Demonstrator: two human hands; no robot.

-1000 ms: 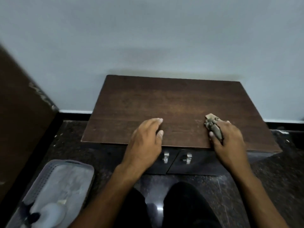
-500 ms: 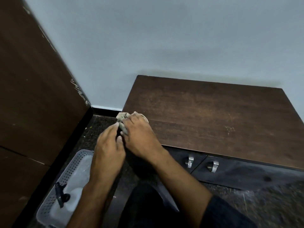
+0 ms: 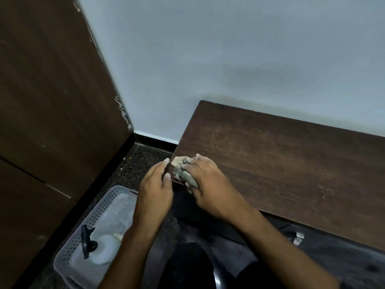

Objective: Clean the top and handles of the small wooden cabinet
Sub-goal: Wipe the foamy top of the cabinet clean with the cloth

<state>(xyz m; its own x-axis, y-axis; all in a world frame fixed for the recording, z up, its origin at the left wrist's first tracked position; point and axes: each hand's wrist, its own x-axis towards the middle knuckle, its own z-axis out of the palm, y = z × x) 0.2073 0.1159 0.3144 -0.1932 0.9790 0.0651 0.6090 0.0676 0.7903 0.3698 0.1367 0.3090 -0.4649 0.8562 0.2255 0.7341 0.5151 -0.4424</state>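
Pale wall (image 3: 229, 59) and dark speckled floor (image 3: 143, 161) frame the small wooden cabinet (image 3: 281, 163), which sits at right of frame, its top running from centre to the right edge. Right hand (image 3: 206, 184) clamped around a crumpled grey-beige cloth (image 3: 183, 170), pressing it on the top's near-left corner. Left hand (image 3: 156, 190) just beside it off the cabinet's left edge, fingers straight, holding nothing, fingertips close to the edge; contact unclear. Step looks like wiping the top, at the corner; faint pale streaks show further right on the wood. One metal handle (image 3: 299, 238) is visible at lower right under the top's edge, not yet reached. Next move probably needs cloth strokes across the remaining top, then the handles. Perforated grey basket (image 3: 98, 213) at lower left holds a white bottle (image 3: 104, 249) with dark trigger.
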